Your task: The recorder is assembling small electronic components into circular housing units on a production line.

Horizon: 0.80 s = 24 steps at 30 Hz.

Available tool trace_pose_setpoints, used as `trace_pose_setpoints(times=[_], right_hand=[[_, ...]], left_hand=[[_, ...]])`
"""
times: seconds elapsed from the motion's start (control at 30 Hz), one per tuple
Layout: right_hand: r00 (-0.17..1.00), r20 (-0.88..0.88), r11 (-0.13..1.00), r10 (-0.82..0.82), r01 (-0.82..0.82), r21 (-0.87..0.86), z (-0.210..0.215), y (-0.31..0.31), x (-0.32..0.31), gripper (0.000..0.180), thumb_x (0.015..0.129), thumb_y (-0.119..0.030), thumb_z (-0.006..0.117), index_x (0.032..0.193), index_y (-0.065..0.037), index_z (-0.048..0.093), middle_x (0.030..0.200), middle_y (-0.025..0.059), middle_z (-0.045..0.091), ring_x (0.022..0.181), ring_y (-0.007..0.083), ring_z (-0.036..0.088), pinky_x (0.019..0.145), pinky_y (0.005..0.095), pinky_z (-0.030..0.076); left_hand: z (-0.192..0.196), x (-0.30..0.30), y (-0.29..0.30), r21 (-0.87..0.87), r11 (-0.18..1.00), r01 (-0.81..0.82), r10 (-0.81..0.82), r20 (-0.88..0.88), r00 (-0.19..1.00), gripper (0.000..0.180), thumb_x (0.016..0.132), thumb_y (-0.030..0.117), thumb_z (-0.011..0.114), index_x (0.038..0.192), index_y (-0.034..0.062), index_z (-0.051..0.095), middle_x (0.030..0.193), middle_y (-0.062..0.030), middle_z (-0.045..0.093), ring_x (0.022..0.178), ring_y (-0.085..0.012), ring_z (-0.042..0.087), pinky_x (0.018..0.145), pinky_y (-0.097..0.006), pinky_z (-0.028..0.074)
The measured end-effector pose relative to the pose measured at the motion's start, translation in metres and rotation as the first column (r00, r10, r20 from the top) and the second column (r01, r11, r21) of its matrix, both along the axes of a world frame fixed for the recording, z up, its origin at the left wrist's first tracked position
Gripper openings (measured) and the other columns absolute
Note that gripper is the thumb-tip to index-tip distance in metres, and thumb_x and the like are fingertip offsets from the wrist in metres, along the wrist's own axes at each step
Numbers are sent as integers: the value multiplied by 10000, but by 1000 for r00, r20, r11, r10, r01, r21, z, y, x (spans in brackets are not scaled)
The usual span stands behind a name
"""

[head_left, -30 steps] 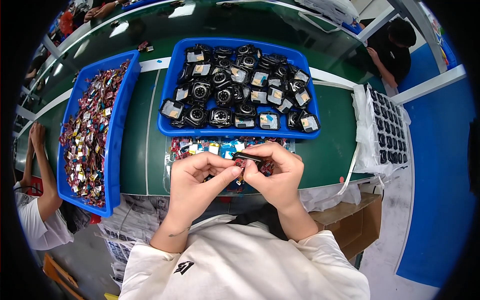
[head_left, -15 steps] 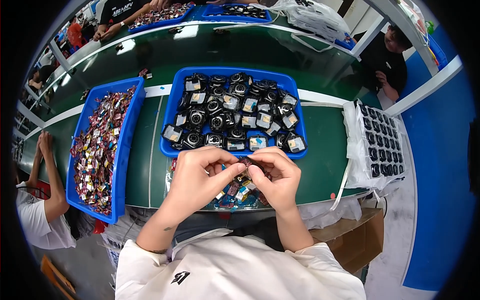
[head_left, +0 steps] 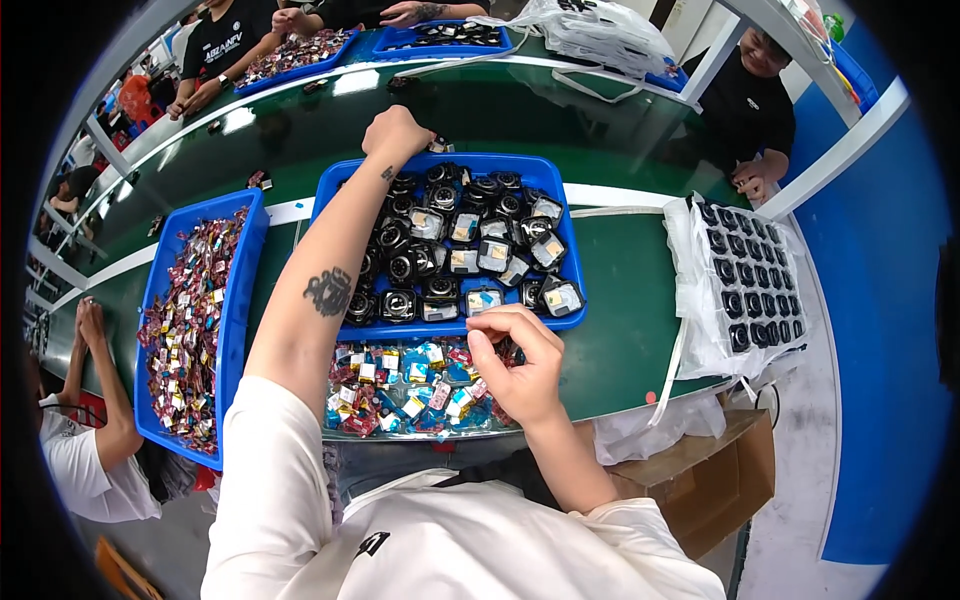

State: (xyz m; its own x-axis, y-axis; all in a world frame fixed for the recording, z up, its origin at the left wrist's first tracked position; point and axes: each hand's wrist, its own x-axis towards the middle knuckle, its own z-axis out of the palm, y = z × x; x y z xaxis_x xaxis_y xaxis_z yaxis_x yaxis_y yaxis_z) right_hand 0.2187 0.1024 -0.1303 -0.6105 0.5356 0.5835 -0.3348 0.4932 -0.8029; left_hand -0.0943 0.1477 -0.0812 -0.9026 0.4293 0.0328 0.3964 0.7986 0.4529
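Note:
My left hand (head_left: 397, 133) reaches past the far rim of a blue tray (head_left: 572, 265), over the green belt. Its fingers are closed and mostly hidden behind the knuckles; a small dark watch case (head_left: 438, 146) with a pale patch shows at them. In the tray lie many black watch cases (head_left: 398, 305), some with round rings up, others with pale inner faces showing. My right hand (head_left: 520, 365) hovers at the tray's near edge, fingers loosely curled, thumb and forefinger slightly apart, nothing visible between them. Below it lies a clear tray of small batteries and parts (head_left: 415, 385) in blue, white and red.
A long blue bin (head_left: 258, 290) of small red and white parts stands at left. At right, a white foam tray (head_left: 680, 290) holds rows of black cases. A metal post (head_left: 845, 150) rises at the right. Other people sit across the belt and at far left.
Both hands were together over the near parts, holding a small dark piece. My left hand has stretched forward across the tray to the belt; my right has stayed near, its fingers loosened.

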Motion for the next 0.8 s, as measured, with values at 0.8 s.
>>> trace_pose_setpoints(times=[0.8], right_hand=[[877,406,827,-255,-21,562,8,-18,3,128,667,-160,769,728,-88,682,892,42,493,856,225,476,707,365,342]], left_hand=[[30,158,-171,319,802,505,-443,-250,861,139,802,131,702,842,-2,691,666,-94,652,535,-145,567,508,-277,425]])
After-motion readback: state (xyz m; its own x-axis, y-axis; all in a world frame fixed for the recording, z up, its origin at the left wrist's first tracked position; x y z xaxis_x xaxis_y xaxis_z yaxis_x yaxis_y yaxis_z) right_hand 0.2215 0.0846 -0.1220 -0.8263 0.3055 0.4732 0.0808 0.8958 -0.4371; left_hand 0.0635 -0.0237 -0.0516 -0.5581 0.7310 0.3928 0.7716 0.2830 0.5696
